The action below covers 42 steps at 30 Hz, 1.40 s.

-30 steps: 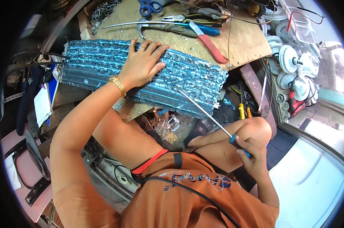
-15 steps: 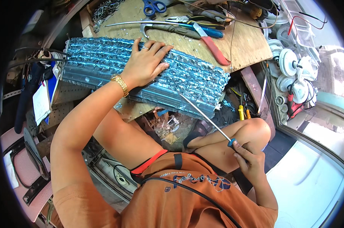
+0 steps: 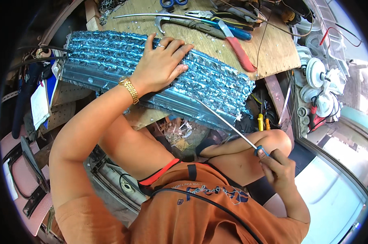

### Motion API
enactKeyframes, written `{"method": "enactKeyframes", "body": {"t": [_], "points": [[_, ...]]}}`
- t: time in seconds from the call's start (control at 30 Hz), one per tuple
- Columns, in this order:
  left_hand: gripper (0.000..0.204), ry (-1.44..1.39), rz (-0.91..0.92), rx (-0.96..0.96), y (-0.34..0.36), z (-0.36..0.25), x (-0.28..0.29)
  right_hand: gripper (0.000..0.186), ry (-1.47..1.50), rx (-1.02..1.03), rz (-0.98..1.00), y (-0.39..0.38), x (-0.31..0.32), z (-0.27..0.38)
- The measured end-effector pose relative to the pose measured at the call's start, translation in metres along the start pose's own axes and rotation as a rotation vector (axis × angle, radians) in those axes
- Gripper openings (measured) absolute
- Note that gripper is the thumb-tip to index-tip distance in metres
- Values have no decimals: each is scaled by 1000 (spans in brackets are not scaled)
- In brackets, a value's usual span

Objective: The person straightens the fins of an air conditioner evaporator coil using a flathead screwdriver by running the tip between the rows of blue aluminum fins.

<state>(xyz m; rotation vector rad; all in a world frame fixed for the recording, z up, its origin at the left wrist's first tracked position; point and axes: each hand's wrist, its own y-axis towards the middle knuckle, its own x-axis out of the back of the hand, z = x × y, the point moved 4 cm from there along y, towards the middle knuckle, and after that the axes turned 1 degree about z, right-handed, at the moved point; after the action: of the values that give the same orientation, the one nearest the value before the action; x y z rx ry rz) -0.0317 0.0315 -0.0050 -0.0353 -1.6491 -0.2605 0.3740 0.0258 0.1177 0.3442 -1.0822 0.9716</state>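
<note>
The left hand point(image 3: 164, 65) lies open, palm down, on the long silvery-blue block of crumpled metal fins point(image 3: 104, 55), which rests across the near edge of the light-brown wooden tabletop point(image 3: 273, 57). The right hand point(image 3: 276, 166) grips a blue-handled steel screwdriver point(image 3: 232, 127); whether its tip touches the block, I cannot tell.

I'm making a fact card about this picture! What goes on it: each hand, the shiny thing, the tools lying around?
Left hand: resting on the shiny metal block, fingers spread
Right hand: gripping the blue-handled screwdriver
Screwdriver tip: at the block's smoother near strip; touching or not, hard to tell
Shiny block: bluish silver, ragged ridges, lying across a wooden board
Tools on board: pliers, red-handled blade
Left wrist: gold-coloured band
</note>
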Motion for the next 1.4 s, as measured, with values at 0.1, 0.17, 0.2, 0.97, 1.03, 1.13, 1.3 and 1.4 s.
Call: {"method": "enactKeyframes", "body": {"t": [0.1,0.17,0.2,0.97,1.03,1.13,1.3,1.4], "points": [[57,36,4,4,0,1,0,47,-23,-47,-48,-4,-14,21],[56,18,36,17,-4,3,1,46,-65,-72,-70,-8,-18,36],[56,20,42,15,-4,5,3,46,-65,-71,-99,-12,-21,34],[59,4,-266,1,-39,4,25,44,105,180,-500,264,-55,50],[55,-151,-255,151,-56,32,48,42,23,190,-507,286,-67,44],[50,-65,-415,369,-104,93,71,41,-77,219,-546,316,-75,47],[52,-45,-473,804,-159,158,55,39,-317,196,-646,333,-76,41],[58,-18,-464,1052,-182,186,42,33,-453,71,-702,329,-79,28]]}}
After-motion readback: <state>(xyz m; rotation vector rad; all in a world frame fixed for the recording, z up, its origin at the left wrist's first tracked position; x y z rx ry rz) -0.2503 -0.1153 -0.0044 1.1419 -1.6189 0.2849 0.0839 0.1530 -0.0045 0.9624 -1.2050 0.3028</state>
